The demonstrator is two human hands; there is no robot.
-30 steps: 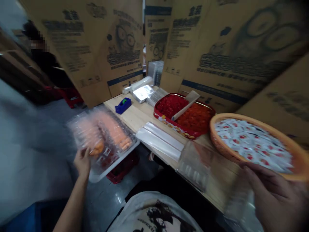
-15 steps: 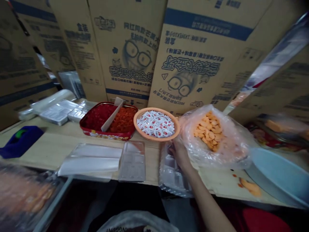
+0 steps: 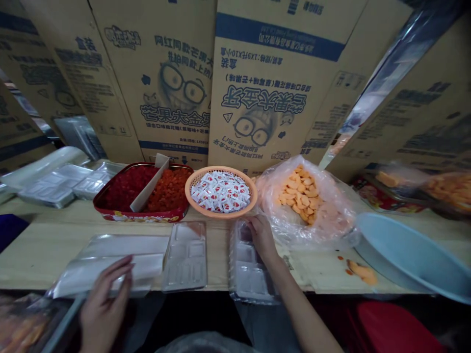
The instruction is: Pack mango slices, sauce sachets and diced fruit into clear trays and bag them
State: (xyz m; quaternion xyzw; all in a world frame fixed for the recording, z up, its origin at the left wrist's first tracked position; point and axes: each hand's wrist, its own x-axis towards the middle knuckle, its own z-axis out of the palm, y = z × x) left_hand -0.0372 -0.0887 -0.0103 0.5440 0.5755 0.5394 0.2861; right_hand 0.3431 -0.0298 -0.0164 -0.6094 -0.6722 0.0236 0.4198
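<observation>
- Left hand (image 3: 105,306): fingers spread and slightly curved, fingertips resting on a stack of clear plastic sheets (image 3: 110,264), pinching nothing, at the desk's front edge.
- Right hand (image 3: 263,238): fingers pressed together over one clear plastic tray (image 3: 250,260), at the desk's front edge; whether it grips cannot be told.
- One more clear plastic tray (image 3: 186,257) lies between the two hands.
- One wooden desk (image 3: 40,245) carries everything listed here.
- One red tin (image 3: 140,214) holds two heaps, red (image 3: 123,189) and orange (image 3: 169,189), parted by one cardboard divider (image 3: 147,184).
- One orange woven basket (image 3: 221,212), just behind the right hand, is full of white-and-red sachets (image 3: 221,192).
- One clear bag (image 3: 327,220) holds orange pieces (image 3: 298,193).
- One pale blue basin (image 3: 405,250) sits at the right, near orange scraps (image 3: 362,272).
- Two foil trays (image 3: 47,189) lie at the far left.
- At least four cardboard cartons (image 3: 279,98) stand behind the desk.
</observation>
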